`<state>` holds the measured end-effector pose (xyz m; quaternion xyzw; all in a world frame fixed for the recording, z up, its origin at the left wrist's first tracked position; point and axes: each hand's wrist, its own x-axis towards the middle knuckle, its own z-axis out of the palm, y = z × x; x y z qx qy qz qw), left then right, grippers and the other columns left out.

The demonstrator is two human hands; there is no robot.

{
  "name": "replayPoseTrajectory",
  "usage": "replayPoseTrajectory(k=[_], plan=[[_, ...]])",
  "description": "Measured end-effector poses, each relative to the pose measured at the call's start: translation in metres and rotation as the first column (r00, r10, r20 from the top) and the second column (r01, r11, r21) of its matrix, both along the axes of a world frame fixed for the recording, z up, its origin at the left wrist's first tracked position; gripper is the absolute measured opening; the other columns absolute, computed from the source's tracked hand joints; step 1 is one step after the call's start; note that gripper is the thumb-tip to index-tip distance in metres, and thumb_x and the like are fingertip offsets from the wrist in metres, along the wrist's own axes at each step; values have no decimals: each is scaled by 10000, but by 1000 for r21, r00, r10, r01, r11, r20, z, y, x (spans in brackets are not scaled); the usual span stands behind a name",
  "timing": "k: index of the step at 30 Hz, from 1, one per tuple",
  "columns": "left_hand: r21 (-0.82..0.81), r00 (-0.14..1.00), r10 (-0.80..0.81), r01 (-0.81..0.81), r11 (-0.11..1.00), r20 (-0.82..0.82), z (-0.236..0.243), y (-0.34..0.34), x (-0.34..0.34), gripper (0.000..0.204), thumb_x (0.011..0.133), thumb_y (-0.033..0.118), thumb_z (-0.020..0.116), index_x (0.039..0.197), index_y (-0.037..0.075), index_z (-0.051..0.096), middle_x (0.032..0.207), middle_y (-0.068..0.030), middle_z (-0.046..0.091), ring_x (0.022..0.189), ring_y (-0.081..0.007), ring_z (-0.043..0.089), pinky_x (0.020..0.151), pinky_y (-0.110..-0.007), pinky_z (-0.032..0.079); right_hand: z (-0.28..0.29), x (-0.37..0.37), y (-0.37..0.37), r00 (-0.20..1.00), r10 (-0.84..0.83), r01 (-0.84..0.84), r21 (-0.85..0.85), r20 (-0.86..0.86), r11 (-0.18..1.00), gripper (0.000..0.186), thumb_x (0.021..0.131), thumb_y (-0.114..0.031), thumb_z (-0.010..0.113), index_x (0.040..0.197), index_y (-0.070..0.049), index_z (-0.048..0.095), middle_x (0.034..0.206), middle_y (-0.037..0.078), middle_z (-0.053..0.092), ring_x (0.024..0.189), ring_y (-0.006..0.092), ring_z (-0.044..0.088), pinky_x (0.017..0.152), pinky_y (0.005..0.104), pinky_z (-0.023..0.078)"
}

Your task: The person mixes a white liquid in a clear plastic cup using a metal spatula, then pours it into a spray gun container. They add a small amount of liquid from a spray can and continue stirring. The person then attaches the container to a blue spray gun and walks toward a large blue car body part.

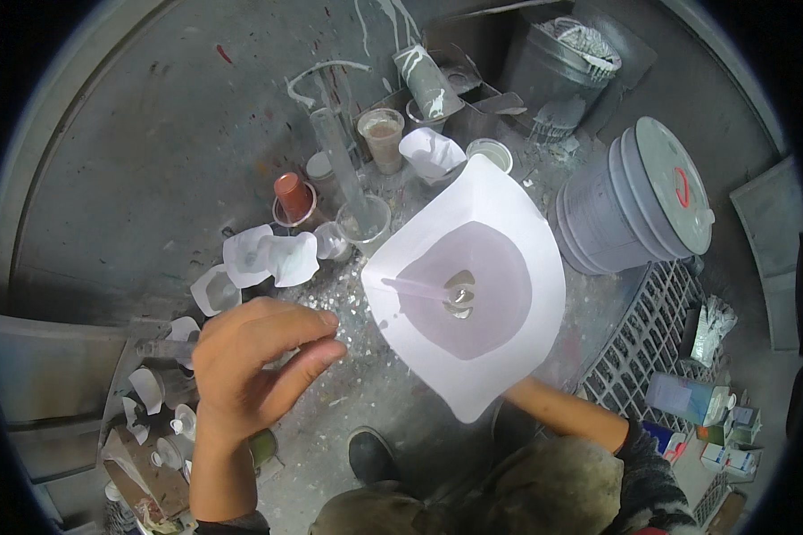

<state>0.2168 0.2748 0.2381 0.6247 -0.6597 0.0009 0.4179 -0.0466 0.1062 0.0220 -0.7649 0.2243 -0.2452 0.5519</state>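
Observation:
A large white paper cone strainer [531,214] is up in the air in front of me, its wide mouth facing me. Its lower inside looks wet and pale lavender, with a little shiny liquid at the bottom by the filter openings. My right hand [525,395] reaches under the strainer from the lower right and appears to support it; its fingers are hidden behind the paper. Left of the strainer is my left hand [263,361], apart from it. Its fingers are curled, with a gap between thumb and forefinger and nothing visible between them.
Clear cups [364,218], used white strainers [292,259] and a cup of tan material [383,141] stand along the wall. A lidded grey pail [633,196] is at the right, by a metal grate [638,321]. Bottles and boxes [687,397] lie lower right; a paint-crusted bucket [558,71] stands behind.

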Motion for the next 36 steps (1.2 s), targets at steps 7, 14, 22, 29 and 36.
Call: replayPoseTrajectory(k=[7, 14, 22, 29, 36], plan=[[91, 991, -52, 41, 995, 122, 21, 9, -53, 348, 729, 353, 909, 850, 80, 731, 684, -24, 678, 548, -179, 623, 510, -301, 432, 8, -12, 4, 999, 40, -41, -79, -17, 996, 580, 811, 42, 694, 1369, -14, 545, 1238, 195, 642, 1101, 343, 685, 917, 361, 526], [6, 995, 59, -60, 998, 83, 13, -1, -66, 168, 710, 62, 862, 828, 58, 742, 689, -47, 686, 573, -195, 633, 539, -289, 440, -5, -18, 5, 1000, 19, -21, -94, -14, 995, 557, 841, 28, 720, 1368, -22, 548, 1198, 203, 659, 1068, 363, 702, 884, 366, 543], [-45, 995, 95, -93, 995, 31, 21, 0, -61, 209, 749, 128, 872, 900, 44, 755, 800, -86, 725, 637, -232, 672, 562, -311, 491, -32, -27, 6, 995, -34, 25, -87, -97, 996, 553, 863, -12, 735, 1383, -39, 550, 1269, 196, 659, 1130, 344, 697, 934, 375, 547], [-131, 994, 98, -104, 986, -52, 31, 0, -58, 280, 742, 138, 889, 964, 56, 740, 865, -97, 729, 649, -232, 661, 564, -315, 469, -26, -27, 4, 994, -74, 67, -85, -84, 994, 555, 871, -19, 734, 1393, -48, 548, 1290, 193, 652, 1142, 348, 692, 934, 378, 550], [-278, 966, 239, -256, 926, -93, 27, 1, -69, 320, 908, 242, 811, 886, 25, 577, 827, -110, 647, 679, -156, 540, 625, -289, 420, -12, -25, 3, 993, -93, 87, -87, -70, 992, 558, 875, -34, 739, 1397, -56, 546, 1309, 190, 647, 1168, 365, 679, 950, 387, 546]])
